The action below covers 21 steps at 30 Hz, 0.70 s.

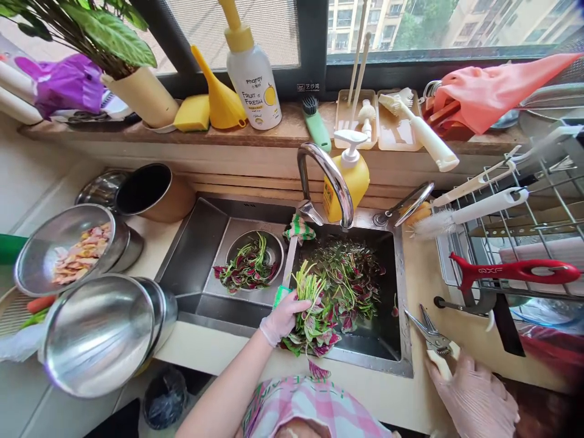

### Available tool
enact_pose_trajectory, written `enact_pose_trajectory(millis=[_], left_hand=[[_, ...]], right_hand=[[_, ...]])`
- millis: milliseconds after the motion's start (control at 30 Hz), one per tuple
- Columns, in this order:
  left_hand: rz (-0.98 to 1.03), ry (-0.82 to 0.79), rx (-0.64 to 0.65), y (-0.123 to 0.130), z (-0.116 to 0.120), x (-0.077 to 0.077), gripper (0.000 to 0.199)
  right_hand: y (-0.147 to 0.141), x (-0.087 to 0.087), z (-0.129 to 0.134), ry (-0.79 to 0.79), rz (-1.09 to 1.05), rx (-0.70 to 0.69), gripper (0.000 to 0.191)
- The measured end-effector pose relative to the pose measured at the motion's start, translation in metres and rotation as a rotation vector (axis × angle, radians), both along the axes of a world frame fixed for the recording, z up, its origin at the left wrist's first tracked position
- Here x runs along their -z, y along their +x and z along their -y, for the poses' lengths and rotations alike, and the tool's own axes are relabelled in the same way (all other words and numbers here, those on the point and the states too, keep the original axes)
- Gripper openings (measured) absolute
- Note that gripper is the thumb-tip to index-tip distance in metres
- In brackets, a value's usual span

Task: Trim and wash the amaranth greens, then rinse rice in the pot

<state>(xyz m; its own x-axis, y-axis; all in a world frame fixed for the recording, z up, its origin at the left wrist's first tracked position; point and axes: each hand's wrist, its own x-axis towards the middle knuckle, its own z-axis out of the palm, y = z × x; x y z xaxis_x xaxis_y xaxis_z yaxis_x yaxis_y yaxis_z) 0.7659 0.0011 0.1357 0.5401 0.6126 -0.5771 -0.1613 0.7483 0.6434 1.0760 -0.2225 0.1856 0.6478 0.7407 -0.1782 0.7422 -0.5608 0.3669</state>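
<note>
My left hand (285, 316), in a thin clear glove, is closed around a bunch of red amaranth greens (314, 331) at the front edge of the sink, stems pointing up. At the right, on the counter, my gloved right hand (474, 392) has its fingers over the pale handles of kitchen scissors (431, 334), whose blades stand apart. More amaranth (353, 277) floats in water in the right basin (396, 322). A smaller heap of amaranth (249, 261) lies in a metal bowl (279, 243) in the left basin (191, 249).
A curved faucet (335, 176) rises behind the right basin, beside a yellow pump bottle (358, 179). Metal bowls (100, 334) and a bowl of cut meat (82, 252) crowd the left counter. A wire rack (547, 201) with a red peeler (515, 272) stands right.
</note>
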Motion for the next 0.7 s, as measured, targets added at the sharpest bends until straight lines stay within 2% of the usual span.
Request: enact_pose_trajectory(millis=[100,167,233,333,400,467,567,700], left_hand=[[0.022,0.02,0.033,0.001,0.001,0.0,0.045],[0.038,0.048,0.075,0.001,0.002,-0.001,0.046],[0.054,0.081,0.118,0.002,0.003,-0.002,0.049],[0.06,0.13,0.156,0.002,0.004,-0.002,0.058],[0.061,0.16,0.174,0.001,0.004,-0.001,0.064],[0.061,0.174,0.186,-0.001,0.004,0.0,0.063],[0.053,0.151,0.178,-0.002,0.003,-0.001,0.057],[0.095,0.117,0.14,-0.002,0.003,-0.002,0.05]], right_hand=[[-0.013,0.0,-0.022,0.19,-0.1,-0.043,0.067],[-0.035,-0.004,-0.06,0.366,-0.35,-0.106,0.062],[-0.064,-0.009,-0.107,0.525,-0.705,-0.136,0.051],[-0.103,-0.015,-0.175,0.581,-1.129,-0.104,0.039],[-0.12,-0.015,-0.205,0.514,-1.281,-0.109,0.031],[-0.127,-0.012,-0.22,0.412,-1.347,-0.085,0.025],[-0.128,-0.004,-0.224,0.343,-1.392,0.046,0.022],[-0.124,-0.001,-0.218,0.506,-1.547,0.264,0.023]])
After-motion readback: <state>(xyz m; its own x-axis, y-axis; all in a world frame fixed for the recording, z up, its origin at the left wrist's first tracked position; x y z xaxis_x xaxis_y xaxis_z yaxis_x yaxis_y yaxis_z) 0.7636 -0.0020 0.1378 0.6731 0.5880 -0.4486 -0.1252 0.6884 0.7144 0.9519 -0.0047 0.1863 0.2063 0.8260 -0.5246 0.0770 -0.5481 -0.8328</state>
